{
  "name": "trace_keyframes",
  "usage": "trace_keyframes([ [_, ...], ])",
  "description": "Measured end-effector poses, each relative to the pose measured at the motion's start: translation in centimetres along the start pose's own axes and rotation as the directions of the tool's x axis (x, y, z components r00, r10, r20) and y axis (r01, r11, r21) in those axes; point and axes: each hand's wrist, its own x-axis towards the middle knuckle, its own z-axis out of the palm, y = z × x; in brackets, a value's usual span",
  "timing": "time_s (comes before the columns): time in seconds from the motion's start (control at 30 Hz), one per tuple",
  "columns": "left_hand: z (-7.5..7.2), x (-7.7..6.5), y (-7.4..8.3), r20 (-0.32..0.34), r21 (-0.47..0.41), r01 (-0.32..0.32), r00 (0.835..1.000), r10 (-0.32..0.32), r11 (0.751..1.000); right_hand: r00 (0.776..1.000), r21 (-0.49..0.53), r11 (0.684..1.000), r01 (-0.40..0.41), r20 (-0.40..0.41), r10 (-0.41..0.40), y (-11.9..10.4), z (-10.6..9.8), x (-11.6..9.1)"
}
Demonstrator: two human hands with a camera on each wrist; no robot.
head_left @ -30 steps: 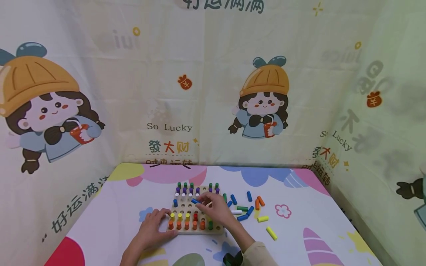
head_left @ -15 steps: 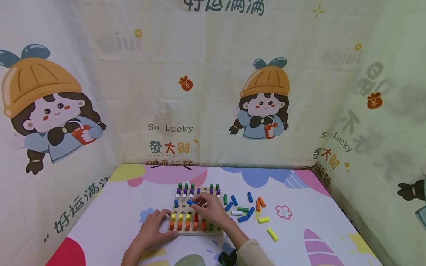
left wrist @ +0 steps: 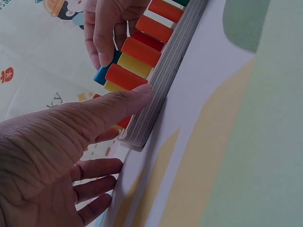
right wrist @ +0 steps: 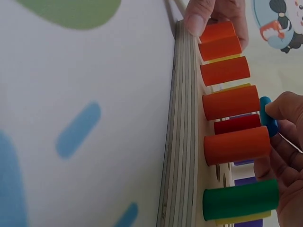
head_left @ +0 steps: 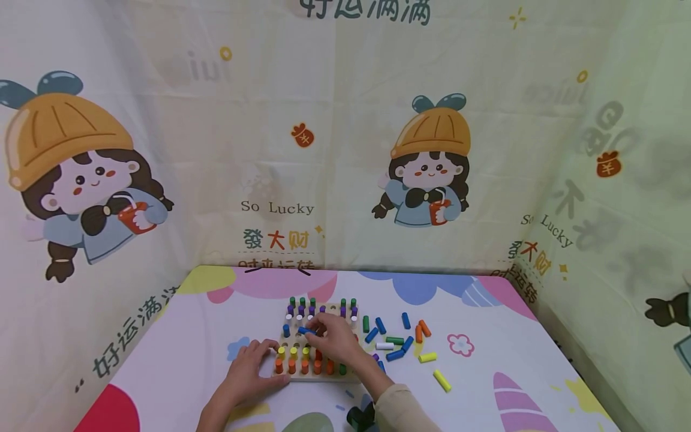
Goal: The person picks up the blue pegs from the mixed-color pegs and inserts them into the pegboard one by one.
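A wooden pegboard [head_left: 318, 378] stands on the table with rows of coloured pegs upright in its holes. Orange pegs [head_left: 305, 367] line the front, yellow pegs [head_left: 294, 353] sit behind them, and white, purple and green ones stand farther back. My left hand [head_left: 245, 372] grips the board's front left corner, thumb against the front edge [left wrist: 161, 94]. Between thumb and fingers my right hand [head_left: 337, 339] pinches a blue peg [head_left: 306, 330], tilted over the middle holes. Left of it one blue peg [head_left: 286, 330] stands upright. My right hand hides part of the board's right half.
Several loose pegs lie right of the board, among them a blue peg [head_left: 395, 355], a white peg [head_left: 384, 346], an orange peg [head_left: 424, 327] and a yellow peg [head_left: 441, 380]. A printed cloth [head_left: 345, 156] hangs behind the patterned tabletop [head_left: 475, 348].
My right hand has moved a little left across the board with the blue peg. A purple and a blue loose peg show beside my right forearm now. My left hand stays at the corner.
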Motion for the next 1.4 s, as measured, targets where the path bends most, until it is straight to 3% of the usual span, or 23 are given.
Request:
trace_keyframes([
  [0.4,0.0,-0.1,0.0,-0.002,0.018,-0.02,1.0,0.02,1.0,1.0,-0.069,0.998,-0.007,0.011,0.007,-0.2,0.7,0.9],
  [0.83,-0.1,0.0,0.1,0.0,0.025,0.0,1.0,0.0,1.0,0.999,-0.118,0.992,-0.039,0.024,0.042,0.1,1.2,1.6],
  [1.17,-0.1,0.1,0.1,-0.008,0.021,-0.006,1.0,0.006,1.0,0.997,-0.106,0.992,-0.071,-0.006,0.071,-0.8,1.3,2.0],
  [1.4,-0.1,0.0,0.0,-0.01,0.015,-0.014,1.0,0.014,1.0,0.999,-0.103,0.994,-0.047,-0.017,0.046,-0.9,1.6,2.2],
])
